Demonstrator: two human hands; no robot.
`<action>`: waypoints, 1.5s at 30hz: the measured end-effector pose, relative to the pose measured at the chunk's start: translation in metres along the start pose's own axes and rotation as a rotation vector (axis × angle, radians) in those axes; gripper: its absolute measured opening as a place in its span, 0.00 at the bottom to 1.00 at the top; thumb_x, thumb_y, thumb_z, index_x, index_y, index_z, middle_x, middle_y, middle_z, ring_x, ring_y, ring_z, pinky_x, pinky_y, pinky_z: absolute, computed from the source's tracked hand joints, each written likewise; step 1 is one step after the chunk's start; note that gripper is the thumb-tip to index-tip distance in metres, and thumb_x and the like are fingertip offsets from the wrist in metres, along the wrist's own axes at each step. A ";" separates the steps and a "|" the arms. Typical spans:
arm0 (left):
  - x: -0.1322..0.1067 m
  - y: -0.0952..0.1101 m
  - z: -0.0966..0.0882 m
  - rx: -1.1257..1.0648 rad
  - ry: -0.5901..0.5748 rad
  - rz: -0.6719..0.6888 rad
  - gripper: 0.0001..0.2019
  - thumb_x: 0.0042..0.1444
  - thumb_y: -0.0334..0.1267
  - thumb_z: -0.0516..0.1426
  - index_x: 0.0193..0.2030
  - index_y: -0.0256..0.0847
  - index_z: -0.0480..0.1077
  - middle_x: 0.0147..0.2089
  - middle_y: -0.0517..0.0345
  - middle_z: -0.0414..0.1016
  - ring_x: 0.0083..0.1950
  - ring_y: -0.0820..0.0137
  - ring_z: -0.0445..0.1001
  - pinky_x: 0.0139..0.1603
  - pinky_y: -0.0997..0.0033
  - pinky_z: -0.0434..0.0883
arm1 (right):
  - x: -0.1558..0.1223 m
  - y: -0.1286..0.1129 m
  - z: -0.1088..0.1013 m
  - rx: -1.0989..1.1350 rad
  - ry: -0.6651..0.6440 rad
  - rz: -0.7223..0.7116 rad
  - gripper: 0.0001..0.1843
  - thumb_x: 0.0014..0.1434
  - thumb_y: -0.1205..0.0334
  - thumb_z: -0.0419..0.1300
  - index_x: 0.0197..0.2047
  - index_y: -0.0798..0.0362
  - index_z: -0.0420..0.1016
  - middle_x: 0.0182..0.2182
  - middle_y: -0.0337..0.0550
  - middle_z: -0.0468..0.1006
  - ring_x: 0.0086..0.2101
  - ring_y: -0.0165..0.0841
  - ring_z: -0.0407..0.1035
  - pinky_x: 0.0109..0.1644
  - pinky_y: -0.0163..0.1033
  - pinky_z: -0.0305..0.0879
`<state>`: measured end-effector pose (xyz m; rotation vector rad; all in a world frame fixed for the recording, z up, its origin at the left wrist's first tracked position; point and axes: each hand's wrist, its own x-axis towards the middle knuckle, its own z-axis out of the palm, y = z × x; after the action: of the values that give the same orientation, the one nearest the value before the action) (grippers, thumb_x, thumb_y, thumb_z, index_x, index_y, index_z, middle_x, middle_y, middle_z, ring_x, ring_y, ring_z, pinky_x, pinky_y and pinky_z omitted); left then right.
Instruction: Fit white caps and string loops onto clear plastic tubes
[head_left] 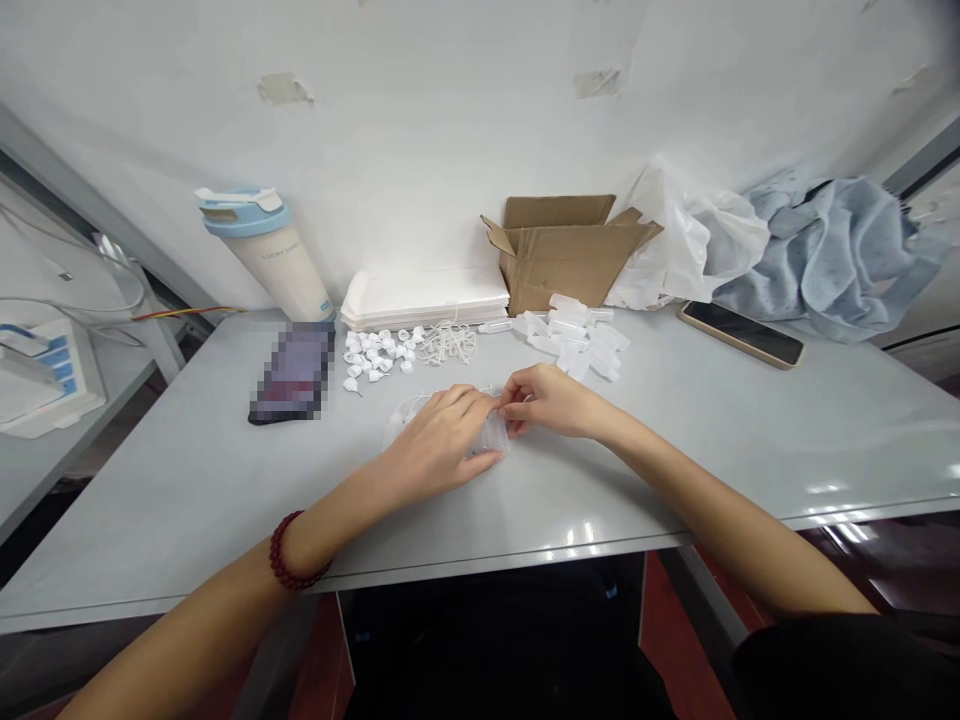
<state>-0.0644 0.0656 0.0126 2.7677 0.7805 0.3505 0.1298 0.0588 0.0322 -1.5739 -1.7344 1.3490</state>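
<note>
In the middle of the desk my left hand (442,440) lies over a small group of clear plastic tubes (493,436), its thumb below them and its fingers above. My right hand (546,400) meets it from the right. Its thumb and fingers are pinched at the upper end of the tubes; whatever is between the fingertips is too small to make out. Thin white cords (409,405) show beyond my left hand, partly hidden by it. Farther back lie small white caps (379,352), a tangle of white string (450,343) and loose translucent plastic pieces (577,338).
Along the wall stand a blue-lidded tumbler (274,260), a stack of white trays or boxes (427,297), an open cardboard box (566,265), a white plastic bag (686,240) and a blue-grey cloth (840,255). A phone (742,333) lies right; a blurred-out dark item (294,372) left.
</note>
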 end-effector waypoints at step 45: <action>0.025 -0.075 -0.013 0.111 0.238 -0.009 0.16 0.57 0.28 0.47 0.45 0.37 0.74 0.57 0.48 0.71 0.63 0.54 0.57 0.62 0.45 0.61 | -0.004 0.015 -0.084 -0.828 0.239 0.142 0.13 0.49 0.71 0.61 0.39 0.50 0.77 0.33 0.44 0.77 0.37 0.36 0.69 0.30 0.34 0.56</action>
<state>-0.0831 0.1437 0.0062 2.8582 0.8917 0.6635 0.2079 0.0834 0.0562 -2.1934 -2.1831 0.4358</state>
